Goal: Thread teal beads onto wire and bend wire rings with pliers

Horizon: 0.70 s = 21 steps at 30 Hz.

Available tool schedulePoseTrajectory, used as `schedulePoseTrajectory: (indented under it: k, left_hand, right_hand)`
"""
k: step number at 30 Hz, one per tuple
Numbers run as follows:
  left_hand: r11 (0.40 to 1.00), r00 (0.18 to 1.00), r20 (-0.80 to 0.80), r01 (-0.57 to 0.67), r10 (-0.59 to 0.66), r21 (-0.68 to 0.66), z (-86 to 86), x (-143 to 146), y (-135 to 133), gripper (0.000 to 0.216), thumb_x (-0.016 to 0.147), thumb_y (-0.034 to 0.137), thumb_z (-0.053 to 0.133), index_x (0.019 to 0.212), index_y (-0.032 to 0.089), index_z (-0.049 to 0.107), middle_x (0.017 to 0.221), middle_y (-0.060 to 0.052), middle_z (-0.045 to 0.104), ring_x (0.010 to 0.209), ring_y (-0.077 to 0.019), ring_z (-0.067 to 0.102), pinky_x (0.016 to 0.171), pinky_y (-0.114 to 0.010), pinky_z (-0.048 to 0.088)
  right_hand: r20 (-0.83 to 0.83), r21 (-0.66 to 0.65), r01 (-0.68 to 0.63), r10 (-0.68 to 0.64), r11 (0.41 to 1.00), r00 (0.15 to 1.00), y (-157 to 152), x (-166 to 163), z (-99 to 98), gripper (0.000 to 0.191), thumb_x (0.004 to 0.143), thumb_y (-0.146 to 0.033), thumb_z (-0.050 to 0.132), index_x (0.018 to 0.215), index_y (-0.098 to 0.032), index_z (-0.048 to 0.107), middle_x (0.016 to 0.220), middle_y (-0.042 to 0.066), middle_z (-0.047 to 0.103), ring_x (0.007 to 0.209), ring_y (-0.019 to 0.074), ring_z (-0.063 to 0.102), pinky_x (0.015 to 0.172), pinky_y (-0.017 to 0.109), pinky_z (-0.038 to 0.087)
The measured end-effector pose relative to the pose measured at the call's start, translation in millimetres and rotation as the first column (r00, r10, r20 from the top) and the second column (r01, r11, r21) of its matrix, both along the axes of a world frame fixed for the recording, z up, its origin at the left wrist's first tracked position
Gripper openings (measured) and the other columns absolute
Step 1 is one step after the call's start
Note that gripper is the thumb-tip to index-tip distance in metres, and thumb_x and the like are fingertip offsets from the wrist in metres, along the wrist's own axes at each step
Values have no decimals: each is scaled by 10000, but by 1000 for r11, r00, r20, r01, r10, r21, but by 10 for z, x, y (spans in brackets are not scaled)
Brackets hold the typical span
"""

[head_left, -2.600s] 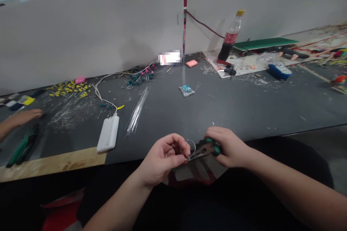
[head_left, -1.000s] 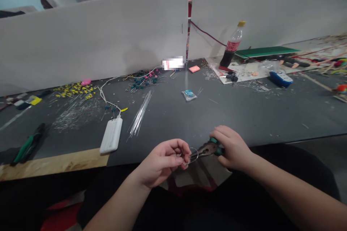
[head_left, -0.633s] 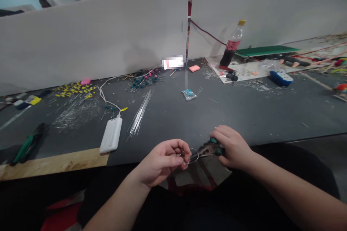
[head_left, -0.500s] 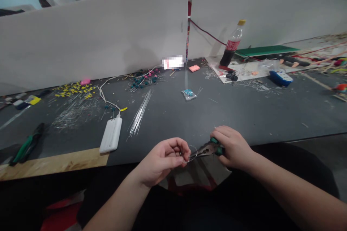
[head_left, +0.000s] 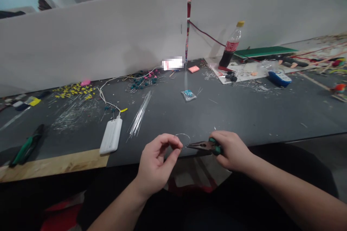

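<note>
Between the fingertips of my left hand (head_left: 159, 160) is a thin wire (head_left: 188, 136), bent in a curve that arches up and over to the right. My right hand (head_left: 231, 149) is closed round the green handles of long-nosed pliers (head_left: 202, 145). Their narrow tip points left and lies close to my left fingertips, by the lower end of the wire's curve. Whether the jaws grip the wire I cannot tell. Both hands are over the front edge of the dark table (head_left: 165, 119).
A bundle of straight wires (head_left: 140, 113) and a white power bank (head_left: 111, 135) lie to the left, with green-handled pliers (head_left: 27, 146) further left. A small plastic packet (head_left: 188, 95) lies ahead. Behind stand a cola bottle (head_left: 231, 46) and white partitions (head_left: 94, 39).
My left hand has moved slightly left and turned. The pliers' tip has come out from the wire loop, and the wire's curve now stands higher and further left.
</note>
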State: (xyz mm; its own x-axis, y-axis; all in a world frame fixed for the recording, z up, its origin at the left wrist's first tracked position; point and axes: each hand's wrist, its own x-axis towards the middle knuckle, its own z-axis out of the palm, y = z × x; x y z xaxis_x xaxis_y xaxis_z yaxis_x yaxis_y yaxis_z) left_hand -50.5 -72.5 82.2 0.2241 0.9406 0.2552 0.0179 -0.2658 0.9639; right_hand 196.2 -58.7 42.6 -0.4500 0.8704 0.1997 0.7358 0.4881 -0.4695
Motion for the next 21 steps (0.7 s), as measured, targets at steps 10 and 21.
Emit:
schedulePoseTrajectory:
  k: [10, 21]
  left_hand:
    - [911, 974, -175, -59, 141, 408, -113, -21, -32, 469, 727, -75, 588, 1038, 266, 673, 937, -25, 701, 908, -204, 635, 819, -355, 510]
    - [923, 823, 516, 358, -238, -144, -108, 31, 62, 135, 829, 89, 649, 886, 200, 597, 838, -3, 605, 748, -91, 557, 701, -207, 460]
  right_hand:
    - [-11, -160, -26, 24, 987, 1000, 20, 4, 88, 195, 581, -93, 475, 668, -221, 357, 629, -23, 432, 579, 143, 397, 544, 259, 270]
    - [-198, -53, -111, 98, 992, 975, 35, -23, 43, 260, 534, -105, 472, 765, -212, 419, 710, 4, 452, 668, 176, 405, 612, 289, 324]
